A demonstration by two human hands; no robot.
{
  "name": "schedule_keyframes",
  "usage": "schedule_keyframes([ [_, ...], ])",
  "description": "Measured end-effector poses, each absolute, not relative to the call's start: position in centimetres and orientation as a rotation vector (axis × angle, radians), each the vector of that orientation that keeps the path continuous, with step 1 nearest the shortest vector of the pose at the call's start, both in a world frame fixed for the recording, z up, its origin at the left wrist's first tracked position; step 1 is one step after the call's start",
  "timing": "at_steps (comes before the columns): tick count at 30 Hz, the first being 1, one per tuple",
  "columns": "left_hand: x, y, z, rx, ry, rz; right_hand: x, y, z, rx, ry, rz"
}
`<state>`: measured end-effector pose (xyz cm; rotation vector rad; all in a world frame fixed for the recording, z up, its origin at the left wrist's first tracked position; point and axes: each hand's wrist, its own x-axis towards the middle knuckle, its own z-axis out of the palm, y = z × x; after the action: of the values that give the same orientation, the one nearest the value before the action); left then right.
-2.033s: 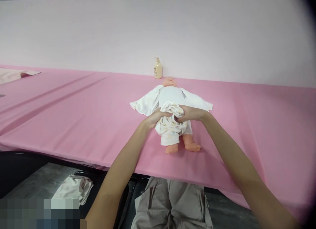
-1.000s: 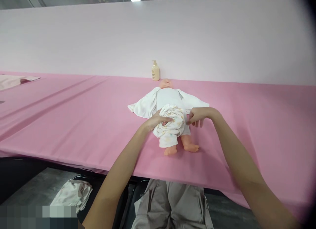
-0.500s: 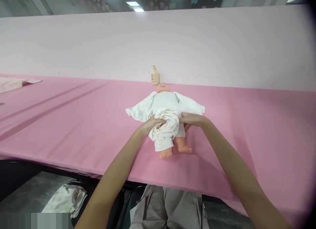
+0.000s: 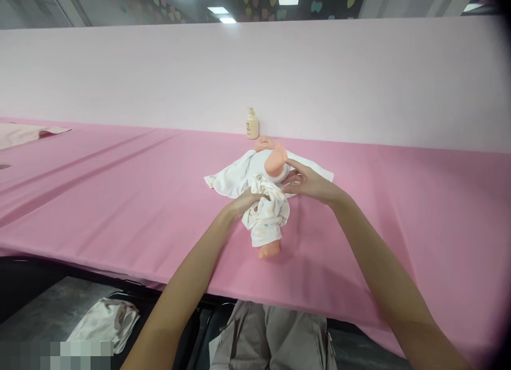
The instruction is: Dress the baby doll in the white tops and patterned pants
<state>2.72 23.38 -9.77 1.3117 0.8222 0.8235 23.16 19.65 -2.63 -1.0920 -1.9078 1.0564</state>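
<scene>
A baby doll (image 4: 264, 142) in a white top (image 4: 231, 174) lies on its back, head away from me. Bunched baby trousers (image 4: 266, 215), white with a small print, are on one leg, and that foot (image 4: 269, 249) pokes out of the cuff. My left hand (image 4: 247, 200) is closed on the trousers' gathered fabric, its thumb over the folds. The doll's other leg is bent up, with its bare foot (image 4: 275, 161) raised over the belly. Against that leg and foot are the curved fingers of my right hand (image 4: 305, 181); part of the grip is hidden.
A pink cover (image 4: 120, 210) spreads over the table. Behind the doll's head stands a cream pump bottle (image 4: 252, 125) near a white partition (image 4: 159, 77). Pale cloth (image 4: 27, 134) lies at far left. Below the table edge, another cloth (image 4: 106, 322) rests on a black chair.
My right hand has moved up from beside the doll's hip, and the doll's right-side leg has gone from lying flat to raised. My left hand keeps its hold on the trousers.
</scene>
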Motion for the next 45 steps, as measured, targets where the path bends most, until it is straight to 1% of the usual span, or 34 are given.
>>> schedule_keyframes([
  [3, 2.9, 23.3, -9.7, 1.342, 0.861, 0.817, 21.6, 19.9, -3.5, -1.256, -1.946, 0.494],
  [5, 3.0, 23.3, -9.7, 1.392, 0.871, 0.823, 20.7, 20.2, -3.9, -1.25, -1.897, 0.141],
  [6, 3.0, 23.3, -9.6, 1.427, 0.871, 0.823, 20.4, 20.4, -4.1, -1.212, -1.867, 0.021],
  [10, 2.8, 22.7, -8.8, 1.612, 0.87, 0.785, 20.4, 21.7, -5.0, -1.157, -1.837, -0.173],
  [14, 2.6, 21.6, -7.3, 1.864, 0.767, 0.698, 21.3, 23.3, -6.8, -1.161, -1.904, -0.398],
  [16, 2.5, 21.0, -6.5, 2.005, 0.721, 0.715, 21.6, 23.8, -7.9, -1.145, -1.944, -0.493],
  [21, 2.3, 20.1, -5.8, 2.245, 0.832, 1.038, 21.1, 23.8, -9.7, -1.112, -2.07, -0.564],
  [24, 1.9, 20.4, -6.1, 2.264, 0.971, 1.205, 21.0, 23.6, -10.2, -1.112, -2.057, -0.568],
  [29, 1.9, 20.8, -6.5, 2.257, 1.044, 1.389, 21.1, 23.4, -10.4, -1.085, -2.071, -0.529],
  [33, 2.3, 20.6, -6.3, 2.242, 1.034, 1.426, 21.1, 23.4, -10.3, -1.078, -2.07, -0.442],
  [38, 2.3, 20.6, -6.0, 2.054, 0.988, 1.471, 21.1, 23.7, -10.9, -1.028, -2.084, -0.318],
  [45, 2.8, 20.8, -5.7, 1.675, 0.962, 1.304, 21.4, 23.9, -11.9, -0.828, -2.059, -0.391],
])
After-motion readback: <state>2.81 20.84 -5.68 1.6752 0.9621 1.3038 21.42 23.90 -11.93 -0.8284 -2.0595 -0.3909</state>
